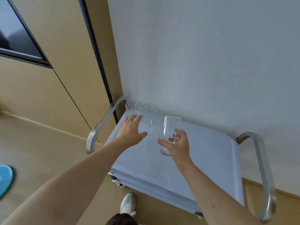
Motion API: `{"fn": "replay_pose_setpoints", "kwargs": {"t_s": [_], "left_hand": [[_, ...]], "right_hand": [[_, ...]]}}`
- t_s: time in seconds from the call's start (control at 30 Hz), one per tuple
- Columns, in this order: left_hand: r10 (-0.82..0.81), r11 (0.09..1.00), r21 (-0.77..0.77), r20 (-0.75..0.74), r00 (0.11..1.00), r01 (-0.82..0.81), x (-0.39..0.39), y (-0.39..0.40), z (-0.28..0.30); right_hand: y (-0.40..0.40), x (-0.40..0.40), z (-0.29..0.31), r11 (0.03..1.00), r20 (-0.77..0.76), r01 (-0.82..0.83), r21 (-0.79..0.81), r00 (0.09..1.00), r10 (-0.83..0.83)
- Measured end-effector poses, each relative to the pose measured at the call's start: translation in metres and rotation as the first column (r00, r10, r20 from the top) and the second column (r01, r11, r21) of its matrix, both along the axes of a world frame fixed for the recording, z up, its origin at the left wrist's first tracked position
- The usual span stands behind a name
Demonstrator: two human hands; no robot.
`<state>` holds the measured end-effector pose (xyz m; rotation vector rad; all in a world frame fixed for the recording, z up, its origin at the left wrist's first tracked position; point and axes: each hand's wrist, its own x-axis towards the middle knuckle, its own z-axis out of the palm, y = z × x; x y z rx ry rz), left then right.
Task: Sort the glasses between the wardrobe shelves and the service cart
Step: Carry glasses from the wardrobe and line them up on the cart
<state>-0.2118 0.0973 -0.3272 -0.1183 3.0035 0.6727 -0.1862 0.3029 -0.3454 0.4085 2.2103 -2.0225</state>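
A white service cart with metal handles stands against a white wall. Several clear glasses cluster at its far left corner. My left hand reaches over the cart top with fingers spread, its fingertips at the nearest of those glasses; no grip shows. My right hand holds a clear tumbler tilted above the cart's middle, fingers wrapped round its lower part. The wardrobe shelves are out of view.
Curved metal handles sit at the cart's left and right ends. Beige panels with a dark vertical strip rise at left. A blue mat lies on the floor at far left. A white shoe stands beside the cart.
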Motion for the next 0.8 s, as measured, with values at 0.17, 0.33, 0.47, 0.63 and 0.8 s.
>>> {"fn": "replay_pose_setpoints", "kwargs": {"t_s": [0.17,0.33,0.47,0.63,0.8], "left_hand": [[0.133,0.991,-0.001,-0.005,0.991,-0.133,0.080,0.014,0.001],[0.259,0.966,0.011,0.018,0.966,-0.259,0.151,0.015,-0.009],[0.331,0.944,0.007,0.043,0.943,-0.331,0.192,0.001,-0.021],[0.367,0.927,0.057,0.061,0.928,-0.370,0.224,-0.022,-0.042],[0.338,0.938,0.041,0.118,0.934,-0.345,0.248,-0.044,-0.077]], "right_hand": [[0.013,0.048,-0.006,0.991,-0.031,-0.134,0.013,0.990,0.135],[0.007,0.092,-0.021,0.964,0.001,-0.267,0.010,0.964,0.268],[-0.013,0.117,-0.034,0.941,0.028,-0.337,0.008,0.941,0.337],[-0.039,0.145,-0.054,0.931,0.085,-0.364,0.005,0.928,0.362],[-0.061,0.166,-0.078,0.921,0.120,-0.380,0.081,0.922,0.369]]}}
